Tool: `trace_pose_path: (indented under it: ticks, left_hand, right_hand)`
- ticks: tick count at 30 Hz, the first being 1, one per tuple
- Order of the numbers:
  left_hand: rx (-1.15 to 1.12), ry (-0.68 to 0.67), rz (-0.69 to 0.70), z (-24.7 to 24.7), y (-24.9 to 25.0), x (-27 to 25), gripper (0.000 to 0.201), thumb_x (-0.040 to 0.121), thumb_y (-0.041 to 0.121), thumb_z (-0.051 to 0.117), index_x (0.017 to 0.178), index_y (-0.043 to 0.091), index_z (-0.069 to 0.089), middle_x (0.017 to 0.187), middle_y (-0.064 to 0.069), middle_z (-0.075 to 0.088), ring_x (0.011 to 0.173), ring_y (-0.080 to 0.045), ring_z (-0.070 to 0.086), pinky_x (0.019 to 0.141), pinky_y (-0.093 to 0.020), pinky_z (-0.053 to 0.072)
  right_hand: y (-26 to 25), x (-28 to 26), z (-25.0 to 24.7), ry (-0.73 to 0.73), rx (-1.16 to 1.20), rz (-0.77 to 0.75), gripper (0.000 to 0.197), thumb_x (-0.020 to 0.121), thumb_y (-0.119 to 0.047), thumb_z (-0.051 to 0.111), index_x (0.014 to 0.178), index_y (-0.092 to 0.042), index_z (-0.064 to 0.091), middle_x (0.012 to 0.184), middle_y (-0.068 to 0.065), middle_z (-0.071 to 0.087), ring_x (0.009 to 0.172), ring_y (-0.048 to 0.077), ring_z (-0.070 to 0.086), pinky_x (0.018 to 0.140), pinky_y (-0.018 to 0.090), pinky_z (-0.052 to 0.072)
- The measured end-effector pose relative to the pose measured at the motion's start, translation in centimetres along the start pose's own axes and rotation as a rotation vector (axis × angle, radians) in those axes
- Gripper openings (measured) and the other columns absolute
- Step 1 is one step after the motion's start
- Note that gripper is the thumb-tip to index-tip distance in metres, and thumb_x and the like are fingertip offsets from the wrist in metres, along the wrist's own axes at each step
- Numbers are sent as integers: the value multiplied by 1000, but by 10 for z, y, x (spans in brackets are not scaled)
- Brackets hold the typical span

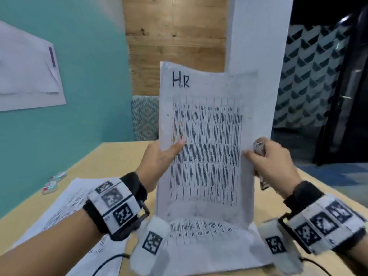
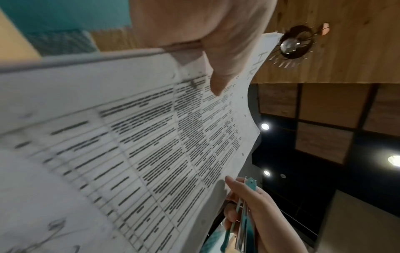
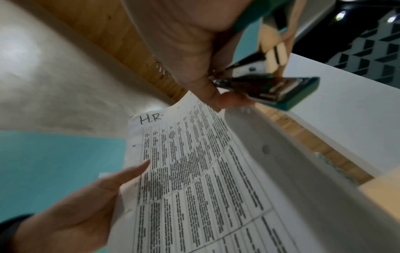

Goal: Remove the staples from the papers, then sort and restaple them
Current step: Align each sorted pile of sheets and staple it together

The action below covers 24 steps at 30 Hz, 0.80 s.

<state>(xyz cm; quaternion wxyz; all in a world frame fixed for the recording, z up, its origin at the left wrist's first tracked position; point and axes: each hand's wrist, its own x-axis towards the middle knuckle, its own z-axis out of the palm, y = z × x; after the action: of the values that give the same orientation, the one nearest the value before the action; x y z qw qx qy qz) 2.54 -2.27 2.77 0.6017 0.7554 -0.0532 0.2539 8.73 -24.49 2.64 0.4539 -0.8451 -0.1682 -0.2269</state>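
A printed sheet marked "H.R" at its top stands upright over the table, its lower end bent onto the desk. My left hand pinches its left edge, thumb on the printed face. My right hand grips its right edge with the thumb while also holding a teal stapler. In the left wrist view the sheet curves away, and the stapler sits in the right hand. The right wrist view shows the stapler close up, next to the sheet.
More printed papers lie on the wooden table at the left. Two small staple boxes sit near the table's left edge. A teal wall is at the left, a white pillar behind the sheet, and a patterned chair back.
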Motion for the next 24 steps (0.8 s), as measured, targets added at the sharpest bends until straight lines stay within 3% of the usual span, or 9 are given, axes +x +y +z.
trace_pose_path:
  ticks: [2, 5, 8, 11, 15, 17, 19, 21, 24]
  left_hand:
    - [2, 45, -35, 3, -7, 1, 27, 86, 36, 60, 111, 27, 58, 115, 9, 63, 111, -7, 56, 95, -28, 40]
    - [-56, 108, -51, 4, -3, 12, 28, 83, 39, 62, 107, 24, 61, 107, 9, 66, 103, -8, 59, 95, -33, 45]
    - [-207, 108, -71, 8, 7, 19, 14, 86, 34, 59, 98, 28, 57, 99, 16, 62, 95, 0, 55, 80, -21, 41]
    - [-240, 159, -55, 11, 10, 20, 15, 90, 28, 55, 104, 23, 57, 102, 13, 61, 98, -4, 54, 86, -22, 34]
    - [-208, 177, 34, 8, 12, 14, 16, 90, 30, 54, 103, 23, 61, 100, 16, 66, 95, 5, 59, 77, -14, 40]
    - [-207, 153, 33, 4, 8, 6, 24, 89, 31, 54, 108, 20, 64, 106, 7, 70, 102, -6, 63, 88, -26, 47]
    - [-194, 146, 21, 0, -1, -3, 30, 88, 32, 56, 111, 15, 64, 110, 0, 70, 107, -19, 63, 97, -40, 46]
    - [-175, 142, 36, -2, -5, -8, 37, 81, 36, 59, 110, 13, 65, 108, -2, 70, 105, -23, 63, 96, -41, 47]
    - [-154, 130, 107, -3, 11, -5, 39, 75, 40, 61, 108, 18, 64, 105, 0, 71, 101, -20, 65, 89, -34, 51]
  right_hand:
    - [6, 3, 6, -6, 37, 51, 17, 89, -19, 60, 86, -4, 53, 83, 14, 59, 69, 29, 59, 61, 39, 55]
    - [6, 13, 10, -7, 173, 118, 15, 90, -15, 60, 88, -2, 53, 80, 11, 53, 63, 22, 48, 48, 30, 47]
    - [6, 19, 15, 18, 199, 88, 16, 90, -15, 58, 80, -8, 49, 72, 6, 50, 61, 19, 47, 46, 21, 40]
    - [9, 19, 21, 65, 231, 68, 12, 90, -15, 56, 89, -3, 54, 77, 19, 58, 60, 21, 50, 49, 25, 42]
    - [10, 18, 17, 125, 282, 30, 11, 91, -16, 56, 89, -5, 55, 80, 18, 61, 56, 21, 53, 48, 23, 42]
    - [10, 14, 12, 120, 267, 9, 14, 90, -16, 57, 87, -3, 55, 79, 20, 61, 54, 22, 53, 49, 26, 45]
    - [11, 8, 11, 87, 245, 17, 16, 91, -15, 57, 80, -4, 52, 71, 17, 57, 50, 20, 50, 44, 20, 42]
    - [13, 5, 11, 81, 239, 21, 20, 91, -15, 57, 74, -9, 49, 67, 11, 54, 50, 20, 49, 39, 14, 38]
    - [11, 5, 12, 86, 248, 19, 18, 90, -16, 57, 78, -3, 50, 72, 16, 57, 50, 20, 51, 43, 20, 42]
